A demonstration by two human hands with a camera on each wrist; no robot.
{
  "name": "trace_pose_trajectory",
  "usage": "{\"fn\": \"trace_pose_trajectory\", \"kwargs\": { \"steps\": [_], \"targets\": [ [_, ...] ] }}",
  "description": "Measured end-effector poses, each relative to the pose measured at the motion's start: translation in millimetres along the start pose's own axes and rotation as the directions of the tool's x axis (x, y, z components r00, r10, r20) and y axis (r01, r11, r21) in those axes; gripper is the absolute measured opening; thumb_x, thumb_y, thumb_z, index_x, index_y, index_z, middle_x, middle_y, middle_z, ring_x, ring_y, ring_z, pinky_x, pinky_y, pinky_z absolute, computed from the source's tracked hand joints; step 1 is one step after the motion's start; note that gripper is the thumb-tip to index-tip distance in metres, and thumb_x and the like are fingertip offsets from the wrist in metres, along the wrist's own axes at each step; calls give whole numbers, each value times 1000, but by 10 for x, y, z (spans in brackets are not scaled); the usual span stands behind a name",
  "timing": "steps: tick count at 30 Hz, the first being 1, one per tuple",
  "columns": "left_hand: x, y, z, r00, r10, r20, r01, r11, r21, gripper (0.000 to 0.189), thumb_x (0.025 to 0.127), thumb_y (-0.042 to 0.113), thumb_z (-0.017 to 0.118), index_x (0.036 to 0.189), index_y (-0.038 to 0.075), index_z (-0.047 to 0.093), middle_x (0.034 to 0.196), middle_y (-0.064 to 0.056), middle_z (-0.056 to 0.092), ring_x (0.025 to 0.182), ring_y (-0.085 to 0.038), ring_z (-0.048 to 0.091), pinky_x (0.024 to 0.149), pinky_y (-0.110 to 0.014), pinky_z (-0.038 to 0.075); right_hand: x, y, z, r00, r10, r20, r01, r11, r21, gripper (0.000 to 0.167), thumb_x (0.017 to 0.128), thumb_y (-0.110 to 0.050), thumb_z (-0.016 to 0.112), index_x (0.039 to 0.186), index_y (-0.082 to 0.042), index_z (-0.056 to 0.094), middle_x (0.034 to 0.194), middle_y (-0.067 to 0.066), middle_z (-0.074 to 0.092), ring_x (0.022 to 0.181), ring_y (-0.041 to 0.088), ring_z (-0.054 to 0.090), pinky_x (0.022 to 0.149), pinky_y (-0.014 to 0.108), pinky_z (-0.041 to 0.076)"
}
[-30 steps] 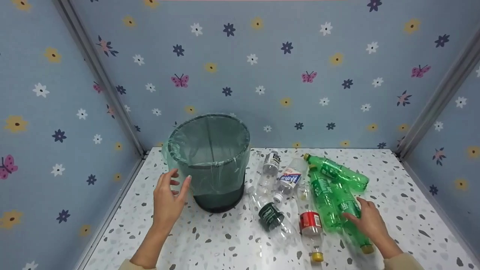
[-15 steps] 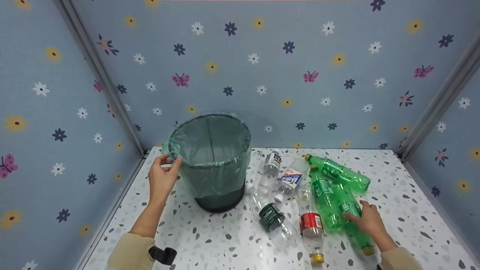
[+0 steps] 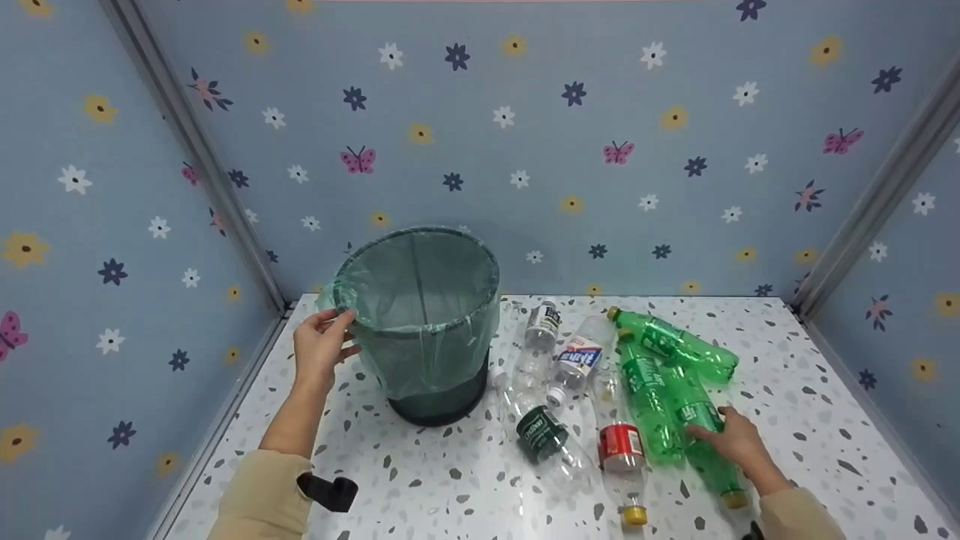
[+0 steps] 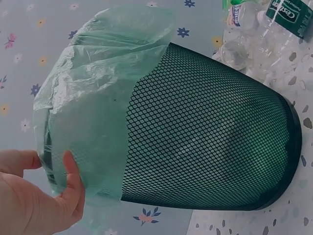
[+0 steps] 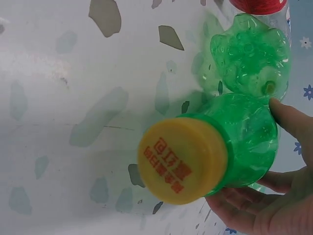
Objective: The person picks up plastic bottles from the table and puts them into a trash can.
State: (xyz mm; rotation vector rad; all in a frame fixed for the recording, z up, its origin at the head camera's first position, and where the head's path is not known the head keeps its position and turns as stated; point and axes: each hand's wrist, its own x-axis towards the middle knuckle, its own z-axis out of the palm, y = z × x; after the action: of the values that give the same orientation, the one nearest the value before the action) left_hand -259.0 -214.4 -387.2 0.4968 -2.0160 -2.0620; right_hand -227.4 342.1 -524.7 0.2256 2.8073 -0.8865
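Observation:
A dark mesh wastebasket [image 3: 442,405] stands upright at centre-left, lined with a thin green plastic bag [image 3: 431,364] folded over its rim. My left hand [image 3: 315,349] pinches the near-left rim; in the left wrist view, thumb and fingers lie on either side of the bagged edge [image 4: 49,132]. On the right, my right hand [image 3: 739,442] grips the middle of a green plastic bottle [image 3: 703,411] lying on the tabletop. Its yellow cap [image 5: 183,160] faces the right wrist camera, the thumb at one side and fingers curled beneath the other.
Two more green bottles, one upper [image 3: 675,345] and one beside the held bottle [image 3: 651,405], lie close by. Several clear bottles, including one with a red label [image 3: 621,448] and one with a dark green label [image 3: 543,433], lie between them and the wastebasket. Patterned walls enclose the speckled table [image 3: 420,487].
My left hand has moved up and slightly left from beside the wastebasket and now pinches its rim. My right hand has stayed at the green bottle, which has hardly moved.

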Motion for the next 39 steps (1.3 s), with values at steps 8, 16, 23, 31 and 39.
{"fn": "trace_pose_trajectory", "kwargs": {
  "steps": [8, 16, 23, 31, 39],
  "targets": [
    [798, -684, -156, 999, -5, 43, 12, 985, -171, 54, 78, 23, 70, 122, 5, 45, 102, -10, 49, 83, -24, 57, 69, -36, 51, 12, 30, -20, 1000, 21, 19, -21, 1000, -3, 96, 76, -55, 59, 123, 21, 24, 121, 43, 29, 110, 53, 32, 87, 54, 34],
    [432, -317, -88, 996, -79, 41, 86, 979, -184, 44, 82, 14, 64, 117, 1, 42, 100, -8, 46, 82, -18, 56, 73, -31, 49, 16, 48, -39, 1000, 27, 5, -27, 999, -22, 93, 76, -52, 62, 122, 21, 27, 120, 42, 31, 110, 52, 32, 87, 53, 34],
    [-127, 239, 19, 986, -153, 71, 164, 970, -180, 44, 89, 5, 50, 127, -6, 30, 99, -7, 42, 71, -9, 53, 70, -22, 48, -23, -5, -125, 1000, 22, -8, -22, 999, -27, 90, 77, -48, 62, 123, 21, 26, 118, 42, 33, 107, 52, 35, 85, 54, 35],
    [-175, 294, 51, 985, -165, 59, 173, 967, -187, 41, 89, 3, 50, 124, -8, 33, 99, -9, 42, 70, -10, 54, 65, -20, 48, -73, -126, -242, 998, -36, -41, 35, 999, -33, 88, 78, -47, 63, 124, 19, 27, 117, 41, 36, 106, 52, 36, 84, 55, 35],
    [-75, 203, 32, 986, -161, 40, 165, 970, -178, 36, 89, 5, 51, 120, -5, 35, 97, -8, 41, 69, -10, 52, 63, -20, 48, -110, -429, -369, 989, -128, -77, 124, 991, -48, 86, 78, -45, 63, 127, 16, 27, 114, 39, 40, 103, 49, 41, 79, 53, 39]
  ]
}}
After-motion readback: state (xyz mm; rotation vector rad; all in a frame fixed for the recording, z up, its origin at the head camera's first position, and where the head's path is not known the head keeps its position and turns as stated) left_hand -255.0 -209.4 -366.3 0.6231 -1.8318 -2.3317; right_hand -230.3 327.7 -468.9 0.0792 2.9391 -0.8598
